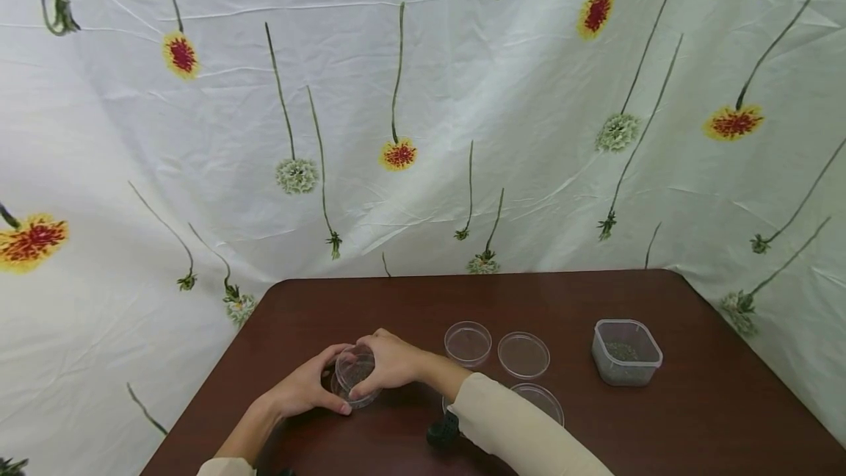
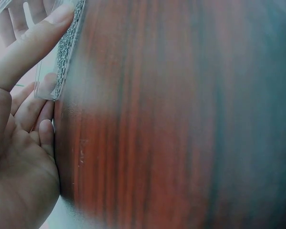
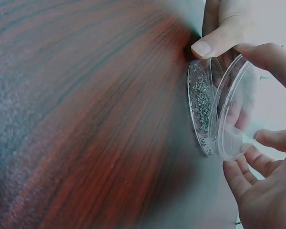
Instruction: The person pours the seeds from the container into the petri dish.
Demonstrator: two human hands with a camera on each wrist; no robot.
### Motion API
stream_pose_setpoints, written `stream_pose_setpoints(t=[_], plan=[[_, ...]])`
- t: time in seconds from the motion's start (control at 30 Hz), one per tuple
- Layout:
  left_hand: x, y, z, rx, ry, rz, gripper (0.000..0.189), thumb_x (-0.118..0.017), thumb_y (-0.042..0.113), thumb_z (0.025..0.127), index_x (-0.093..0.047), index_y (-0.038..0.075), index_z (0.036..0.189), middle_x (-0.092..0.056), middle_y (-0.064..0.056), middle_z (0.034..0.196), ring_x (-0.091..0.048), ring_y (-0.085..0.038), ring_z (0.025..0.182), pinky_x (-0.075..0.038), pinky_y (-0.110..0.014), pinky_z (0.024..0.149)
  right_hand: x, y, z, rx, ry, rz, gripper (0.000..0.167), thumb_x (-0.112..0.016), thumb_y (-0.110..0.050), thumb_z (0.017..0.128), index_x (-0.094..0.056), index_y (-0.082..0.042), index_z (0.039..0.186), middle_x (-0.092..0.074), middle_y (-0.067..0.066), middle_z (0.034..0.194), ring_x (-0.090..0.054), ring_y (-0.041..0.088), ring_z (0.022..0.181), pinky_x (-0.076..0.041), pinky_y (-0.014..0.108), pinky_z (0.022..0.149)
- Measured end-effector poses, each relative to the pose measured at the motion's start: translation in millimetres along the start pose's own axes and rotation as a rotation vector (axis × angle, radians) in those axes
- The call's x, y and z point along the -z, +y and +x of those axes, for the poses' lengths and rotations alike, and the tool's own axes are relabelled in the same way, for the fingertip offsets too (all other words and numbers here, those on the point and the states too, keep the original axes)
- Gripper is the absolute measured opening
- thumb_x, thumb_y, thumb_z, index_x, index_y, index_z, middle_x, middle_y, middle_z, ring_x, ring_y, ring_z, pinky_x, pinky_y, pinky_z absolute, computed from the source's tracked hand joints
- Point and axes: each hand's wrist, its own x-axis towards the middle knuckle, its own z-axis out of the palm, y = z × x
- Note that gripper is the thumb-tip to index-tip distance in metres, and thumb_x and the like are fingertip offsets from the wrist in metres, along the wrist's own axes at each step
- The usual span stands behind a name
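Note:
On the left part of the table, my left hand (image 1: 305, 386) grips a clear petri dish (image 3: 201, 107) by its side, thumb at the near edge and fingers round the far side. Small grey-green granules (image 2: 66, 55) lie in the dish, which rests on the tabletop. Above it, my right hand (image 1: 395, 362) holds a clear round lid (image 3: 232, 138) by the rim between thumb and fingers. The lid is tilted over the dish; in the right wrist view the two lie close at the lower edge, and I cannot tell whether they touch.
Clear round dishes or lids (image 1: 468, 364) (image 1: 524, 376) lie right of the hands, with another (image 1: 560, 411) partly behind the right sleeve (image 1: 522, 432). A square plastic tub (image 1: 624, 373) with granules stands farther right. A patterned cloth (image 1: 423, 219) hangs behind the brown table (image 1: 694, 417).

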Motion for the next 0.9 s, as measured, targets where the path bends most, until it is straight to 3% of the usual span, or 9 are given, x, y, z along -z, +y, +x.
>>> stream_pose_setpoints(t=[0.17, 0.43, 0.63, 0.9], plan=[[0.3, -2.3, 0.9, -0.01, -0.003, -0.004, 0.102, -0.093, 0.019, 0.079, -0.031, 0.001, 0.158, -0.044, -0.022, 0.152, -0.044, -0.043, 0.137, -0.04, -0.054, 0.106, -3, 3, -0.3, 0.013, 0.022, 0.006, 0.087, -0.086, -0.045, 0.082, -0.051, -0.001, 0.149, -0.055, 0.004, 0.139, -0.049, 0.011, 0.123, -0.046, 0.025, 0.099], [-0.8, -4.0, 0.9, -0.034, -0.008, -0.021, 0.096, -0.093, 0.017, 0.078, -0.037, 0.002, 0.155, -0.049, -0.021, 0.147, -0.05, -0.039, 0.129, -0.048, -0.028, 0.095, -7, 7, 0.8, 0.038, 0.053, -0.003, 0.088, -0.092, -0.043, 0.077, -0.056, 0.001, 0.144, -0.059, 0.005, 0.134, -0.051, 0.011, 0.121, -0.045, 0.023, 0.098], [-0.3, -3.1, 0.7, -0.023, 0.0, -0.008, 0.097, -0.094, 0.018, 0.077, -0.038, 0.003, 0.155, -0.047, -0.022, 0.149, -0.051, -0.037, 0.128, -0.048, -0.029, 0.093, -6, 10, 0.1, 0.05, 0.06, -0.018, 0.091, -0.094, -0.042, 0.074, -0.057, 0.003, 0.144, -0.06, 0.004, 0.133, -0.052, 0.01, 0.12, -0.045, 0.022, 0.097], [-0.4, -1.5, 1.3, -0.023, -0.021, -0.05, 0.1, -0.092, 0.016, 0.079, -0.033, -0.001, 0.157, -0.049, -0.022, 0.145, -0.052, -0.036, 0.126, -0.049, -0.036, 0.093, -4, 11, -5.0, 0.041, 0.016, -0.033, 0.087, -0.092, -0.039, 0.078, -0.056, 0.002, 0.146, -0.056, 0.006, 0.142, -0.052, 0.014, 0.128, -0.045, 0.024, 0.101]])
